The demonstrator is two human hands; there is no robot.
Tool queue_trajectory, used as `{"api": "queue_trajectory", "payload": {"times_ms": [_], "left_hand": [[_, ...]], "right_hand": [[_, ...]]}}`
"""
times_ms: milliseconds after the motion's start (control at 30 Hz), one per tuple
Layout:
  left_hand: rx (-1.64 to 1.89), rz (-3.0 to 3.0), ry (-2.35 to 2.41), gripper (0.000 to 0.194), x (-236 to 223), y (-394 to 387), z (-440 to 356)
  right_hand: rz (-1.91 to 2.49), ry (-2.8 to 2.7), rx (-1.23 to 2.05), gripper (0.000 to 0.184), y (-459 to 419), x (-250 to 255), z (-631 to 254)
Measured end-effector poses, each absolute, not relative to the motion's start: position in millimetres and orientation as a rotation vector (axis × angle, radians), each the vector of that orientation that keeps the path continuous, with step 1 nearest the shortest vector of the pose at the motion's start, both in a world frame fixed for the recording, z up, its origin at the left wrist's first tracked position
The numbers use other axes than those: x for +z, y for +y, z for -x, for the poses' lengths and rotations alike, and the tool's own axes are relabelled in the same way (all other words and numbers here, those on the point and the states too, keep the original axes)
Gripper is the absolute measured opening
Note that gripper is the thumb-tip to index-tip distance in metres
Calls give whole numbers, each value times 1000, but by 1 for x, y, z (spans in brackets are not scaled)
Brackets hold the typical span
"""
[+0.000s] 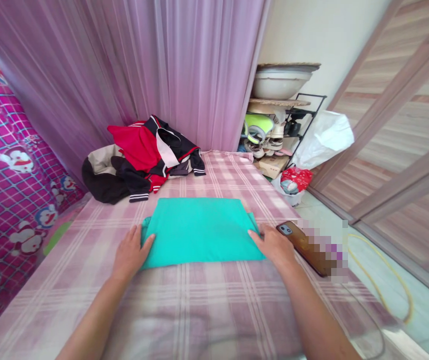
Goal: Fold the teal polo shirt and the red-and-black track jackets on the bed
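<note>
A turquoise cloth, folded into a flat rectangle, lies on the plaid bedsheet in front of me. A bit of its under-layer sticks out at both sides. My left hand rests at the cloth's left edge, thumb on the fabric and fingers stretched out along the side. At the opposite edge is my right hand, its thumb touching the top layer and its fingers partly out of sight beside the cloth. Just right of that hand lies a phone in a brown case.
Dark, red and white clothes are heaped at the back left, before a purple curtain. Beyond the bed's right side stand a shoe rack, plastic bags and a wooden wardrobe. A yellow hose-like loop lies on the floor.
</note>
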State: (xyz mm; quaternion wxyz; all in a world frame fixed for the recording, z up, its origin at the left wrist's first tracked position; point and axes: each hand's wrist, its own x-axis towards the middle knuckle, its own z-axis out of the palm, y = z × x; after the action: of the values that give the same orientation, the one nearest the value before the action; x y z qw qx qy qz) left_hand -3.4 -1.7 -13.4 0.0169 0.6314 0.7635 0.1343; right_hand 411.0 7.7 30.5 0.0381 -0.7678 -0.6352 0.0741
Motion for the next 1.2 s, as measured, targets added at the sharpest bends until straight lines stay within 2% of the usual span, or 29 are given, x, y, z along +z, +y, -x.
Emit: {"api": "queue_trajectory", "payload": {"times_ms": [233,433,667,767,1000,1200], "left_hand": [[128,-1748,2452,70,24,-11,-6],[270,-1644,2287,54,26,-3,-7],[592,-1575,2224,44,15,1,-13],[779,-1591,2176,42,20,7,-20],[961,-1792,2127,37,62,49,-64],[1045,-1944,2047,35,105,123,-119]], "right_hand": [[2265,-1947,547,46,16,28,-422],[2065,-1909,512,31,17,10,-425],[2063,-1825,144,32,9,15,-391],[1983,-1862,80,31,15,23,-382],[1871,-1922,-99,28,55,64,-368],[1905,-1848,-241,28,121,106,-379]]}}
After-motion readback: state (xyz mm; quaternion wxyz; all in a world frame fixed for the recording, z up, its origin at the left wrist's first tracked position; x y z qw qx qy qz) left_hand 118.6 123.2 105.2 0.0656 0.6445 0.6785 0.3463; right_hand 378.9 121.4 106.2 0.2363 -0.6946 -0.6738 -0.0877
